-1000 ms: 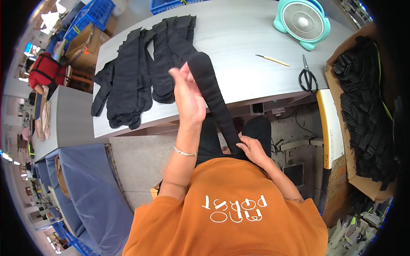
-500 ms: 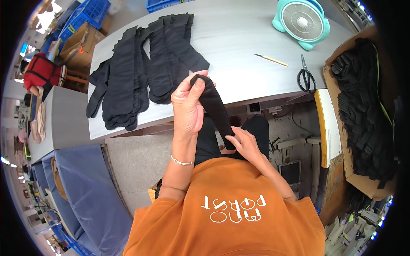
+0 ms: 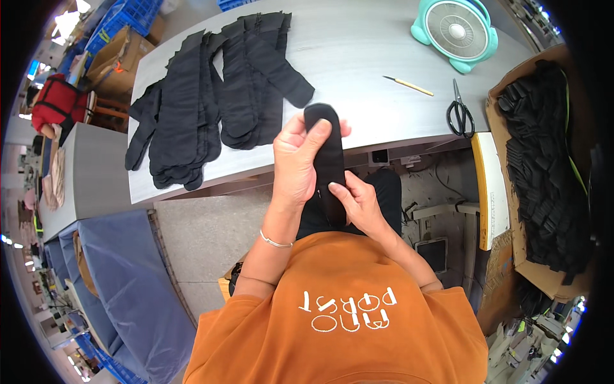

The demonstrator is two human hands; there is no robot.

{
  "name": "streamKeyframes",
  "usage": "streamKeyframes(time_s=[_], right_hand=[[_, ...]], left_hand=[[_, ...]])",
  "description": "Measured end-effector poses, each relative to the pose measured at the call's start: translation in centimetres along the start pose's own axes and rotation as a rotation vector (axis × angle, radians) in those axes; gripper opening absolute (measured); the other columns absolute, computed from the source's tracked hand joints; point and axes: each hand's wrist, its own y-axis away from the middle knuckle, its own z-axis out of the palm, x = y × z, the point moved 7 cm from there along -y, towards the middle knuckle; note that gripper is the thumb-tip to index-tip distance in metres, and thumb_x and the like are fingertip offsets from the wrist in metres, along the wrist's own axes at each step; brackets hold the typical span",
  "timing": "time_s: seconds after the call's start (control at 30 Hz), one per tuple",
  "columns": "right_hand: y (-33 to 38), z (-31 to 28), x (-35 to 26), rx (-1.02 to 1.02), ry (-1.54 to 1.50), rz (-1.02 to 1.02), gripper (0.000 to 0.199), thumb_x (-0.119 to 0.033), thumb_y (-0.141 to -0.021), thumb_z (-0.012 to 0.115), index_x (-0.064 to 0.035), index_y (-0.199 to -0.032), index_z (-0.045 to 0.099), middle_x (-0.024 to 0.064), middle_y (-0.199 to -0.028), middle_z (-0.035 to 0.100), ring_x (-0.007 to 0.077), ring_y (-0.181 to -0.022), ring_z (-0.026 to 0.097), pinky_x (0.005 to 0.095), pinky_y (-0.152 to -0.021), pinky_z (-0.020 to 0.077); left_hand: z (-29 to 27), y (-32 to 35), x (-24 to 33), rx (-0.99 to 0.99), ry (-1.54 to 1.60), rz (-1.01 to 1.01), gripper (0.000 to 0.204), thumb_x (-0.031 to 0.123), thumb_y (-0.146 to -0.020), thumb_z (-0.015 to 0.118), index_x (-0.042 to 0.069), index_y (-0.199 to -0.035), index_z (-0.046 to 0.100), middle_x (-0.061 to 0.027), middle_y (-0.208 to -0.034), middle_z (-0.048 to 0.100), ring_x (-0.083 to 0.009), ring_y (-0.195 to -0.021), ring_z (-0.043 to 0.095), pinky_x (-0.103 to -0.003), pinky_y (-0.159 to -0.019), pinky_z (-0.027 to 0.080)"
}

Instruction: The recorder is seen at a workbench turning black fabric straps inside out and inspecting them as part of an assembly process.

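A long black fabric strip (image 3: 328, 153) with a rounded end is stretched between my hands, in front of the table's near edge. My left hand (image 3: 298, 160) pinches it near the rounded end, thumb on top and fingers behind. Lower down, my right hand (image 3: 360, 203) grips the strip's other part, its thumb lying on the fabric. The strip's lowest end is hard to make out against my dark trousers. On the table (image 3: 358, 57), to the left, lie stacks of similar black fabric strips (image 3: 182, 121), several with rounded ends; one strip (image 3: 281, 70) slants toward my left hand.
A pointed tool with a pale handle (image 3: 412, 86) and black-handled scissors (image 3: 460, 115) lie on the table at right. A teal fan (image 3: 455, 32) stands behind them. A cardboard box (image 3: 534, 269) of black pieces is at far right. Another person (image 3: 61, 105) sits far left.
The strip has turned so that its wide face and rounded end now show. My left hand has shifted slightly right and down, its thumb flat on the strip; my right hand still grips it lower down.
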Motion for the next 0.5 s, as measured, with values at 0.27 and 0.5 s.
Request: streamKeyframes(time_s=[0.27, 0.5], right_hand=[[-0.8, -1.3, -3.9, 0.246, -0.013, -0.152, 0.020, -0.018, -0.100, 0.058, 0.0005, -0.093, 0.060, 0.0029, -0.070, 0.060, 0.0068, -0.064, 0.052, 0.0228, -0.057, 0.0441], [-1.3, -2.1, -3.2, -0.167, -0.645, 0.133, 0.033, -0.035, -0.099, 0.059, -0.0024, -0.096, 0.063, 0.0025, -0.061, 0.056, 0.0101, -0.046, 0.052, 0.0232, -0.043, 0.0418]], left_hand=[[2.0, 1.6, -1.3, -0.069, 0.055, -0.079, 0.041, 0.015, -0.098, 0.058, -0.006, -0.132, 0.048, -0.0229, -0.127, 0.060, -0.0285, -0.114, 0.063, -0.039, -0.097, 0.051], [4.1, 2.5, -1.1, -0.380, 0.154, -0.154, 0.049, 0.029, -0.098, 0.061, -0.003, -0.133, 0.051, -0.0212, -0.121, 0.063, -0.0261, -0.111, 0.064, -0.039, -0.094, 0.053]])
